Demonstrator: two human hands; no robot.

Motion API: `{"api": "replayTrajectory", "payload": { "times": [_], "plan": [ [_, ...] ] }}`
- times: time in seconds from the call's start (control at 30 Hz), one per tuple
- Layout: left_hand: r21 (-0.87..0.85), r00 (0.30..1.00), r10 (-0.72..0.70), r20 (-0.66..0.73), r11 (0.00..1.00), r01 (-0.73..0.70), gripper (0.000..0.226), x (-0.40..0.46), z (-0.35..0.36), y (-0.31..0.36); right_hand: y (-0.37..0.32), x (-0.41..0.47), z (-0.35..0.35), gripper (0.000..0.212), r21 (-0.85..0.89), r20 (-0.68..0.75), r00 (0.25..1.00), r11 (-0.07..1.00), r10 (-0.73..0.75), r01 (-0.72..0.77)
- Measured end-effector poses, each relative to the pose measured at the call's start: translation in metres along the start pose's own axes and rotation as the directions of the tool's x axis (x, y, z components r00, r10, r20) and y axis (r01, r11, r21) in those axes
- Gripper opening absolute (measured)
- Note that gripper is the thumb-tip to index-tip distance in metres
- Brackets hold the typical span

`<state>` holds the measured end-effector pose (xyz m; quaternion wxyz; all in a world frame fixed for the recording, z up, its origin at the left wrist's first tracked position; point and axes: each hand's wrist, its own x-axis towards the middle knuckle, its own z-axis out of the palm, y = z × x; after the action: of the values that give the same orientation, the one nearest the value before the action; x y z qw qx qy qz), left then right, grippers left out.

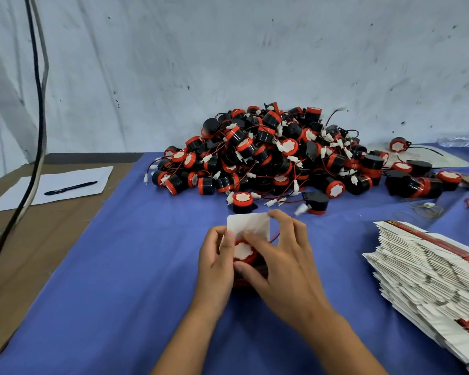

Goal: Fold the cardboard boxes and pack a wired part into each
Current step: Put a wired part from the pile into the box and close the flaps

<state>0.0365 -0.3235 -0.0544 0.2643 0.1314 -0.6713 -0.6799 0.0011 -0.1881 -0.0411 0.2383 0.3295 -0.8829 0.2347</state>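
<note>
A small cardboard box [248, 223] with a white lid flap standing up sits between my hands at the middle of the blue cloth. Inside it lies a red-and-black wired part [243, 251] with a white face showing. My left hand [217, 262] grips the box's left side. My right hand [279, 255] holds its right side, thumb on the near edge and fingers curled over the flap. A large heap of wired parts [282, 155] lies behind. A stack of flat unfolded boxes [428, 272] rests at the right.
A sheet of paper [65, 182] with a black pen [71, 188] lies on the brown table at left. Black cables [38, 104] hang down at far left. A plastic bottle [460, 140] lies at back right. The wall stands close behind the heap.
</note>
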Motion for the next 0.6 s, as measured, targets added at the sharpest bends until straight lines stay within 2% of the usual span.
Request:
{"api": "replayTrajectory", "payload": {
  "times": [0.03,0.1,0.17,0.2,0.23,0.27,0.3,0.33,0.37,0.43,0.47,0.5,0.53,0.57,0.6],
  "plan": [
    [0.01,1.0,-0.02,-0.002,1.0,0.02,0.009,0.001,-0.001,0.0,0.002,-0.001,0.0,0.042,0.015,0.014,1.0,1.0,-0.021,0.02],
    [0.044,0.999,-0.036,-0.016,0.998,0.037,0.019,0.004,-0.003,-0.001,0.006,-0.003,0.001,0.031,0.178,-0.035,0.999,0.984,-0.021,0.027],
    [0.085,1.0,-0.027,-0.016,0.996,0.029,0.023,0.004,-0.004,-0.003,0.008,-0.001,0.002,0.033,0.435,-0.158,0.975,0.897,0.158,-0.075],
    [0.111,1.0,-0.017,-0.018,0.994,0.019,0.024,0.004,-0.004,-0.003,0.01,0.001,0.003,0.037,0.551,-0.172,0.932,0.815,0.319,-0.177],
    [0.128,1.0,-0.012,-0.026,0.992,0.015,0.025,0.004,-0.004,-0.004,0.012,0.005,0.004,0.04,0.664,-0.094,0.872,0.683,0.481,-0.305],
    [0.139,0.999,0.0,-0.033,0.99,0.005,0.025,0.005,-0.004,-0.004,0.013,0.008,0.004,0.041,0.771,0.076,0.803,0.476,0.591,-0.424],
    [0.15,0.999,0.009,-0.039,0.989,-0.003,0.025,0.004,-0.004,-0.004,0.016,0.012,0.005,0.041,0.827,0.26,0.74,0.252,0.62,-0.502],
    [0.16,0.999,0.018,-0.046,0.987,-0.011,0.025,0.004,-0.003,-0.004,0.02,0.013,0.006,0.039,0.834,0.363,0.713,0.132,0.6,-0.536],
    [0.169,0.998,0.022,-0.052,0.985,-0.013,0.024,0.003,-0.003,-0.004,0.021,0.014,0.006,0.032,0.836,0.382,0.724,0.121,0.575,-0.536],
    [0.187,0.998,0.033,-0.062,0.982,-0.021,0.022,0.002,-0.002,-0.004,0.021,0.014,0.003,0.013,0.865,0.201,0.791,0.274,0.578,-0.42],
    [0.198,0.997,0.043,-0.071,0.98,-0.029,0.021,0.002,-0.001,-0.004,0.021,0.013,-0.001,0.009,0.859,0.05,0.828,0.399,0.559,-0.322],
    [0.206,0.995,0.054,-0.082,0.978,-0.036,0.02,0.002,-0.001,-0.004,0.021,0.011,-0.005,0.012,0.8,-0.126,0.867,0.567,0.482,-0.199],
    [0.211,0.993,0.067,-0.095,0.976,-0.046,0.019,0.001,0.0,-0.005,0.02,0.01,-0.009,0.014,0.678,-0.275,0.902,0.732,0.334,-0.064],
    [0.216,0.991,0.078,-0.107,0.975,-0.054,0.019,0.001,0.001,-0.005,0.018,0.009,-0.012,0.013,0.529,-0.361,0.918,0.847,0.163,0.058],
    [0.214,0.989,0.091,-0.112,0.975,-0.066,0.02,-0.001,0.003,-0.004,0.014,0.007,-0.014,0.009,0.407,-0.383,0.924,0.901,0.016,0.153]
  ]
}}
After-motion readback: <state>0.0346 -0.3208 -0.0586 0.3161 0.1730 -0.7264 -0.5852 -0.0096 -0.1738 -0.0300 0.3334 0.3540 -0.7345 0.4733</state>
